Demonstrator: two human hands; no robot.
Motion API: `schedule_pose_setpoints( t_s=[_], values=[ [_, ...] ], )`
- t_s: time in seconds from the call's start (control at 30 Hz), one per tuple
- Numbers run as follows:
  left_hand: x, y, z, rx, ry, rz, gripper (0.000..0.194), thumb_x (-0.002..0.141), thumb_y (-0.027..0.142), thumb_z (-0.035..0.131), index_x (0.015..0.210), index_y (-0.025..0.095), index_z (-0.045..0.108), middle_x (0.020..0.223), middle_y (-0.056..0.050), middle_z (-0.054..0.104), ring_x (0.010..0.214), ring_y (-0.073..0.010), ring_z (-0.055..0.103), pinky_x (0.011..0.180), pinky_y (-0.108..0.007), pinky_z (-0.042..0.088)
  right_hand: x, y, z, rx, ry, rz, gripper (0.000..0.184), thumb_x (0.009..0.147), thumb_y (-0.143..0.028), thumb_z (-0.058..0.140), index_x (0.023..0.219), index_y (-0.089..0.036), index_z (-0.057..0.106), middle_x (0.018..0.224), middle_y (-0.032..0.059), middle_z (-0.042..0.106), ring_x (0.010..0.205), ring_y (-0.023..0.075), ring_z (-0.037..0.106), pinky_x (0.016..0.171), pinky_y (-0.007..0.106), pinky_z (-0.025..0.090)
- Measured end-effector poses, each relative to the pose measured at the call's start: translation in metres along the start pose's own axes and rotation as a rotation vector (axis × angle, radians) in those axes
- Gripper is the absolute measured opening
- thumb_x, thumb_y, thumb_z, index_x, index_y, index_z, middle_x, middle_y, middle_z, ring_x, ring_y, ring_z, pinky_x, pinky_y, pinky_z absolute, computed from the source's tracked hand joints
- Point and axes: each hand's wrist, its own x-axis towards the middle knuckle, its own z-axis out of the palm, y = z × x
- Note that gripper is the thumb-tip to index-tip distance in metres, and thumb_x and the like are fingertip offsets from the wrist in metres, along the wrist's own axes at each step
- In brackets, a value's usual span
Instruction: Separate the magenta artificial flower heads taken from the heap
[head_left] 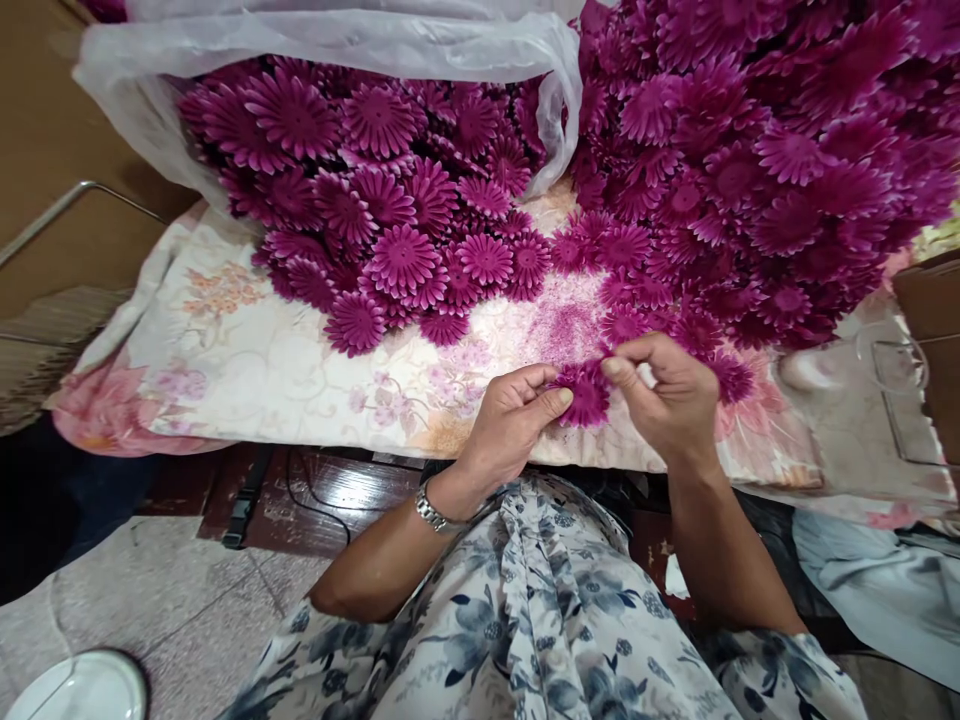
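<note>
While the left fingers (556, 398) pinch a magenta flower (585, 396), the right fingers (611, 366) close at its edge.

- Shows matt, printed cloth on table cover (300, 370).
- Shows thin, wrinkled, translucent plastic in bag (337, 45).
- Looks like matt cloth in flowers (405, 260).
- Shows glossy metal on wristwatch (429, 508).
- Shows printed cloth in garment (480, 620).
</note>
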Motion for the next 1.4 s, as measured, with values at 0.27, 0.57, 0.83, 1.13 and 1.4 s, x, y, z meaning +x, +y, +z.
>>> schedule_pose_setpoints(
  t_s=[0.27, 0.57, 0.83, 1.13, 1.4],
  values=[
    [0.001, 0.005, 0.002, -0.094, 0.012, -0.036, 0.026, 0.059, 0.029, 0.079, 0.074, 0.013, 0.066, 0.060, 0.003, 0.058, 0.055, -0.0063, 0.053, 0.054, -0.018, 0.046, 0.008, 0.001, -0.014, -0.327, 0.010, -0.194, 0.019, 0.080, -0.027, 0.063, 0.097, -0.018, 0.063, 0.091, 0.0082, 0.066, 0.087, 0.0200, 0.059, 0.075, 0.035, 0.047],
    [-0.001, 0.001, 0.007, -0.069, -0.012, 0.024, 0.025, 0.055, 0.025, 0.083, 0.071, 0.012, 0.068, 0.062, 0.002, 0.062, 0.055, -0.0042, 0.050, 0.055, -0.016, 0.042, -0.009, -0.021, 0.014, 0.021, -0.110, -0.185, 0.009, 0.084, -0.017, 0.056, 0.075, -0.019, 0.054, 0.065, -0.0001, 0.055, 0.064, 0.0128, 0.052, 0.061, 0.028, 0.042],
    [-0.003, 0.002, 0.002, -0.050, 0.032, -0.047, 0.027, 0.056, 0.030, 0.081, 0.068, 0.013, 0.064, 0.056, 0.004, 0.057, 0.049, -0.0055, 0.050, 0.049, -0.018, 0.043, 0.012, 0.015, -0.020, -0.460, 0.183, -0.107, 0.009, 0.084, -0.026, 0.057, 0.081, -0.019, 0.061, 0.075, 0.0037, 0.062, 0.072, 0.0161, 0.055, 0.066, 0.031, 0.042],
    [-0.003, 0.002, 0.005, -0.130, -0.010, -0.031, 0.022, 0.059, 0.026, 0.079, 0.071, 0.013, 0.065, 0.061, 0.002, 0.061, 0.056, -0.0061, 0.054, 0.058, -0.018, 0.047, -0.003, -0.021, 0.003, -0.054, -0.197, -0.250, 0.004, 0.082, -0.023, 0.060, 0.083, -0.020, 0.057, 0.073, 0.0022, 0.060, 0.071, 0.0155, 0.054, 0.064, 0.031, 0.045],
    [-0.004, -0.002, 0.005, -0.057, -0.016, 0.014, 0.021, 0.059, 0.024, 0.080, 0.071, 0.013, 0.068, 0.062, 0.002, 0.062, 0.056, -0.0048, 0.052, 0.055, -0.016, 0.042, -0.006, -0.019, 0.005, 0.078, -0.126, -0.092, 0.010, 0.083, -0.019, 0.059, 0.074, -0.020, 0.055, 0.064, -0.0016, 0.056, 0.061, 0.0108, 0.052, 0.058, 0.025, 0.042]
  ],
)
